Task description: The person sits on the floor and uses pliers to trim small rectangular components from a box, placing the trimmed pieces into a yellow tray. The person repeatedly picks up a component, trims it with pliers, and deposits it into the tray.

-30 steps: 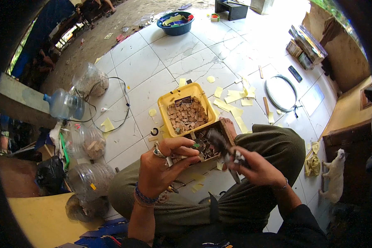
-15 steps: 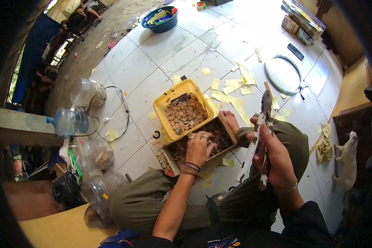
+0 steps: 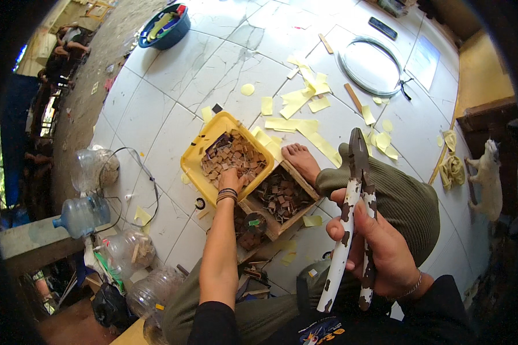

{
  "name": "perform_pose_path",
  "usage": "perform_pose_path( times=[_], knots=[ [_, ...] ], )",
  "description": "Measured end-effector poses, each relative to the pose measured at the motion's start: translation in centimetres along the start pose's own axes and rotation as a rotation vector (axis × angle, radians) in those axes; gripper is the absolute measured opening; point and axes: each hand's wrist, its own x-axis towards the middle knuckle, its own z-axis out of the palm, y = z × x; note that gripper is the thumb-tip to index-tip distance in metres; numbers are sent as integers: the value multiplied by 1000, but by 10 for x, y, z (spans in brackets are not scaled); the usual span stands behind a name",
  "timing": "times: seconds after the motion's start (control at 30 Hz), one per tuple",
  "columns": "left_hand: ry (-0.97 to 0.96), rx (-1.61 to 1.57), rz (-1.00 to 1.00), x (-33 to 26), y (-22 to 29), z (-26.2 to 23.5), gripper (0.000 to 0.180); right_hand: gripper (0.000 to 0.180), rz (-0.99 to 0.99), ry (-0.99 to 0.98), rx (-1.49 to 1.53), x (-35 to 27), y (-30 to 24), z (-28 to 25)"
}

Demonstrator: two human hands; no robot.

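Observation:
My right hand (image 3: 380, 244) is closed round pliers (image 3: 360, 167) with long white handles, their paint chipped to brown. The jaws point away from me above my bent knee. My left hand (image 3: 231, 183) reaches down into a yellow plastic tray (image 3: 191, 167) of small brown square pieces (image 3: 242, 158). Its fingers dip among the pieces, so their grip is hidden. Against the tray's near right side stands a wooden box (image 3: 299, 221) with more brown pieces (image 3: 279, 198). A round, clear-looking item with a green patch (image 3: 253, 223) lies in its nearer part.
Yellow paper strips (image 3: 305, 129) lie beyond my bare foot (image 3: 301, 161). Farther off are a wire coil (image 3: 374, 64), a phone (image 3: 383, 27) and a blue basin (image 3: 167, 34). Plastic bottles (image 3: 86, 215) line the left. A white animal figure (image 3: 486, 178) is at the right.
My left hand has moved from the wooden box into the yellow tray. The view has shifted, and the pliers in my right hand now appear larger and nearer.

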Motion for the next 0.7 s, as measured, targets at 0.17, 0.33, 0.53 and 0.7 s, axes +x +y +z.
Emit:
perform_pose_path(
  times=[0.17,0.33,0.53,0.7],
  knots=[
    [-8,87,79,4,2,11,28,50,3,93,-103,4,2,6],
    [-79,-116,113,-6,-18,-55,24,45,-57,53,-162,3,9,3],
    [-63,-577,81,-76,1,-217,28,41,-149,-156,-321,7,30,-6],
    [83,-869,310,-198,70,-279,32,38,-496,-198,-869,15,51,-5]
  ],
)
